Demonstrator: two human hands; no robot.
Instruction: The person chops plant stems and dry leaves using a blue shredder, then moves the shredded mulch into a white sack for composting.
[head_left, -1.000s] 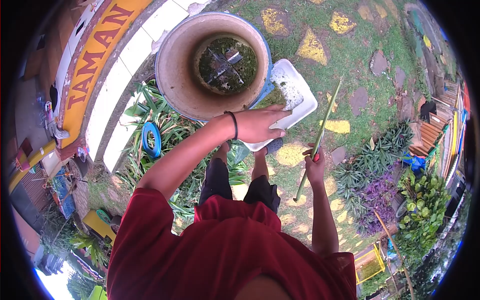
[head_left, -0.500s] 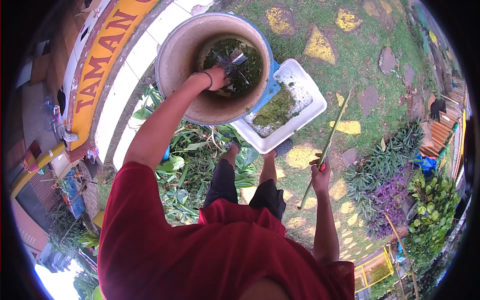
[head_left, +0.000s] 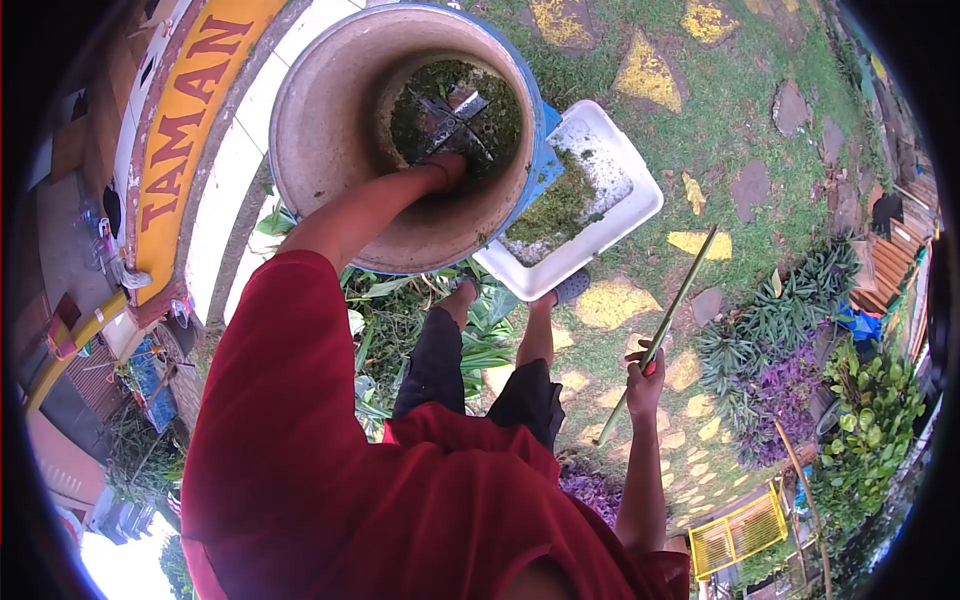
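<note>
My left hand point(head_left: 448, 170) reaches deep inside a large round drum point(head_left: 325, 130) with a blue outside, beside the crossed blades point(head_left: 455, 122) at its bottom. Its fingers are hidden in shadow, so their grip does not show. Green clippings point(head_left: 430, 80) lie around the blades. A long thin green stick point(head_left: 685, 285) slants through my right hand point(head_left: 645, 378), whose fingers are wrapped round it; a small red thing shows at the palm. Against the drum stands a white tray point(head_left: 640, 180) with green clippings point(head_left: 565, 205) in it.
Grass with yellow-painted stepping stones point(head_left: 615, 303) spreads to the right. Leafy plants point(head_left: 385, 330) grow below the drum, close to my feet. A curved orange wall point(head_left: 190, 110) with red letters runs along the left. A yellow metal frame point(head_left: 738, 530) stands at the lower right.
My left arm has reached deeper into the drum. The drum looks larger and further left in view. My right hand and the stick appear slightly lower.
</note>
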